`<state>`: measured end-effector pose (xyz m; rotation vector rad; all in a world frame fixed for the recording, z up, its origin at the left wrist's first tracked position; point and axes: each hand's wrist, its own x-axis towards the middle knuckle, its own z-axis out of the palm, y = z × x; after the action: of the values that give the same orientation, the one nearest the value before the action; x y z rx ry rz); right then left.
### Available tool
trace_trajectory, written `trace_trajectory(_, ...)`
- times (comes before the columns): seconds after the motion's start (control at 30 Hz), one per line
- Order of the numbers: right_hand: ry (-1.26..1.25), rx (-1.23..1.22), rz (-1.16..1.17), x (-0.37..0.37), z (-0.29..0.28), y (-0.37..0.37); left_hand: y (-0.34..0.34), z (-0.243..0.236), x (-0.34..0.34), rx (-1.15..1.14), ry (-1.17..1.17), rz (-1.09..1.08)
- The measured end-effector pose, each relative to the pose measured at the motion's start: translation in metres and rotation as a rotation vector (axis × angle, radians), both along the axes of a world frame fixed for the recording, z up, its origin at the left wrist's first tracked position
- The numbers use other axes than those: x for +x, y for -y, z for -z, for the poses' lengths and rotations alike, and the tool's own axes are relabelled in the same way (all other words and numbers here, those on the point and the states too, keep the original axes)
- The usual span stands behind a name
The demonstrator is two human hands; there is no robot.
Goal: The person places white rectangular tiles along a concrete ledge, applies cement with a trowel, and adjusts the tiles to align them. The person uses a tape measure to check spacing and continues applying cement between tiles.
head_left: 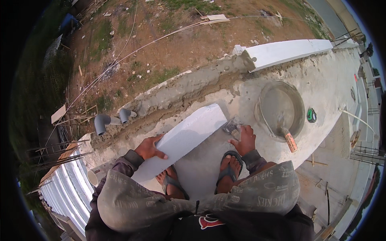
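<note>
My left hand (150, 149) grips the near side of a long white block (185, 134) that lies diagonally on the concrete ledge (315, 96). My right hand (243, 138) is closed on a small grey, mortar-smeared tool (231, 126) just beside the block's right end. To its right sits a round basin (262, 104) of wet grey mortar, with an orange handle (289, 140) leaning out over its near rim. Beyond the block, a rough band of mortar (193, 82) runs along the ledge's edge, up to a laid white block (287, 54). My sandalled feet are just below my hands.
Two grey pipe elbows (102, 122) stand at the left edge, near protruding rebar (76, 148) and corrugated white sheets (68, 184). A tape measure (311, 115) lies right of the basin. Beyond the edge is dirt ground (152, 44) below; a drop shows at right (321, 168).
</note>
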<state>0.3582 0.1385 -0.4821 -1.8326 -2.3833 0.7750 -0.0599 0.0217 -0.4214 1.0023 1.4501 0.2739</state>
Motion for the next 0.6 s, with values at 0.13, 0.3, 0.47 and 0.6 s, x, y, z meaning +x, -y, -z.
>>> trace_trajectory(0.13, -0.043, 0.01, 0.029, 0.025, 0.019, 0.016, -0.018, 0.014, -0.007, -0.07, 0.101, -0.007)
trace_trajectory(0.3, -0.337, -0.052, 0.14, 0.045, 0.014, 0.034, -0.038, 0.026, -0.004, 0.042, -0.036, 0.096)
trace_trajectory(0.47, -0.536, -0.154, 0.186, 0.035, -0.035, 0.029, -0.03, 0.036, 0.0, 0.28, -0.347, 0.248)
trace_trajectory(0.6, -0.535, -0.058, 0.043, -0.005, -0.057, 0.006, -0.026, 0.039, 0.001, 0.376, -0.383, 0.193)
